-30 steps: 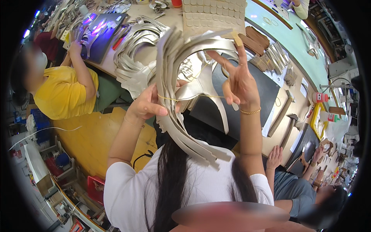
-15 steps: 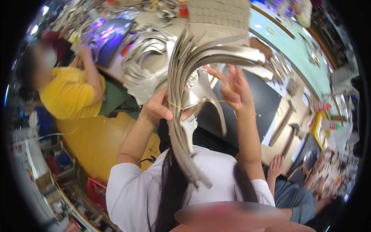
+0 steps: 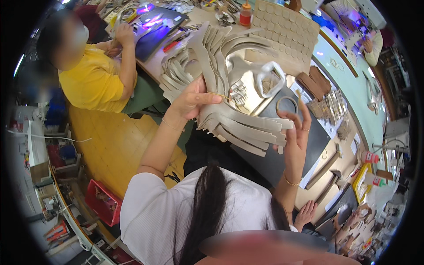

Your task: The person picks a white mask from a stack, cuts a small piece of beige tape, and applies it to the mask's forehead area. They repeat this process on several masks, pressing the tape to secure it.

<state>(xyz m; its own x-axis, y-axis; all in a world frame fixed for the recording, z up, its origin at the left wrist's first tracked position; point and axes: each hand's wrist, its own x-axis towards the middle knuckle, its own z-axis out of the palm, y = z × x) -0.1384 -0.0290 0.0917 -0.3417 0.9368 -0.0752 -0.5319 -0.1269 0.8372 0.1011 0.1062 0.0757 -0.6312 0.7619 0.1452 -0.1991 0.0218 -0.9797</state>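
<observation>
A bundle of curved, pale grey-beige strips [image 3: 238, 121], leather-like, hangs over the table, fanned out at both ends. My left hand [image 3: 194, 99] is closed round its middle, thumb on top. A thin yellowish rubber band [image 3: 217, 94] crosses the bundle beside that thumb. At the right-hand ends of the strips is my right hand [image 3: 298, 132], its fingers spread apart and touching the tips. Part of these fingers is hidden behind the strips. More curved strips [image 3: 170, 81] lie on the table beyond my left hand.
Behind the bundle lie a black mat [image 3: 309, 143], a tape roll [image 3: 287, 105] and a clear plastic bag [image 3: 270, 79]. Hammers [image 3: 324, 168] rest at the right. A red-filled bottle [image 3: 245, 14] stands at the back. A person in yellow [image 3: 92, 84] works at the left.
The bundle has swung from nearly upright to lying across, its lower ends now pointing right. My right hand has moved down to those ends and no longer stretches the rubber band.
</observation>
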